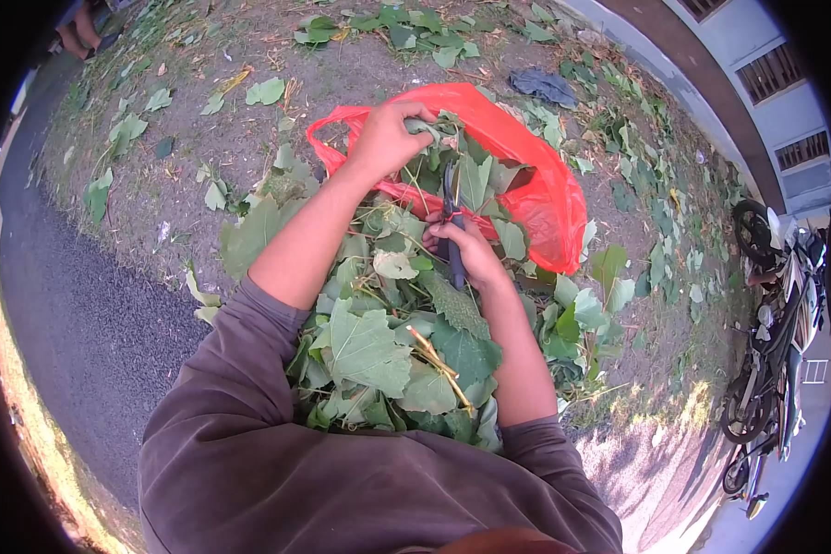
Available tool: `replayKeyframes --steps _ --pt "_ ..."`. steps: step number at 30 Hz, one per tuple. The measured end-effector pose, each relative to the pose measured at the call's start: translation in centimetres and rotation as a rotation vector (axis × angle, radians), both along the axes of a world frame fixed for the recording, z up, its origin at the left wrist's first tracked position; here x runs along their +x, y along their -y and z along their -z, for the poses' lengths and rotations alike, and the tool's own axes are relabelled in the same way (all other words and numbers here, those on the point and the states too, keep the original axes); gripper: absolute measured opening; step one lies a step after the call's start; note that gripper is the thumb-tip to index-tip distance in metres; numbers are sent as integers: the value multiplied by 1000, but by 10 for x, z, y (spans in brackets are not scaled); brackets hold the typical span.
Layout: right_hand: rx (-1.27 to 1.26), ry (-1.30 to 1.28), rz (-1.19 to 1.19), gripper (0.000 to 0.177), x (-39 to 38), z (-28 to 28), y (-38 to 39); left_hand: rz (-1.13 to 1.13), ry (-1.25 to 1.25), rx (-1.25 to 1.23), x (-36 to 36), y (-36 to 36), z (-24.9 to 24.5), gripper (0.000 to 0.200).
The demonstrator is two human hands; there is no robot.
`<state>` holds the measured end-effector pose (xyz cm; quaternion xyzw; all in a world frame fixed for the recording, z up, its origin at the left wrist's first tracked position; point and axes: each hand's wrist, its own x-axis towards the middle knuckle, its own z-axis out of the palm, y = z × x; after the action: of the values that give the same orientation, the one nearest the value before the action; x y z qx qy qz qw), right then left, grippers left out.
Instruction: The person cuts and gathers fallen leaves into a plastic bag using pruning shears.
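Red plastic bag (561,208) at 12 to 1 o'clock of frame centre, on the ground, mouth open toward the person, green leaves inside and at the mouth. Left hand (390,140) just before 12, over the bag's near-left rim, fingers closed on a leaf bunch (422,126). Right hand (478,251) at 2 o'clock, near centre, clamped on dark-handled pruning shears (455,258); red band at the pivot area, blades up toward 12, among leaves by the bag mouth. Can't tell if blades are apart.

Leaf pile (365,346) from centre down to 6–7 o'clock, between both forearms, against the front of the person's dark shirt (360,489). Cut stems (440,362) lie on it, near 6, pale ends toward 12. Large loose leaves on both sides of the pile.

Rest: ground (203,152) littered with leaves, bare soil plus grass. Dark cloth-like item (543,86) at 1, just past the bag. Asphalt strip (74,286) at 9. Building (757,55) at 2. Parked motorcycles (774,346) at 3–4, well apart from the bag. Someone's bare legs (83,32) at 10, far edge.
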<state>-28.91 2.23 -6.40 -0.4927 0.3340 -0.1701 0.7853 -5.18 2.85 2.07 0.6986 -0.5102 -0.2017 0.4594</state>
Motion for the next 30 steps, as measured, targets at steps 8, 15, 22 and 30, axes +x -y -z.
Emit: replayKeyframes --steps 8,15,22,30 --pt "115 22 74 36 -5 -3 2 403 310 -235 -17 -3 3 28" --pt "190 14 60 34 -6 -6 3 644 485 -146 -5 -3 2 38" --pt "166 -5 57 21 -7 -7 2 712 189 60 -2 1 10 35" --pt "147 12 165 24 5 -7 4 487 -61 -15 -11 8 32 39"
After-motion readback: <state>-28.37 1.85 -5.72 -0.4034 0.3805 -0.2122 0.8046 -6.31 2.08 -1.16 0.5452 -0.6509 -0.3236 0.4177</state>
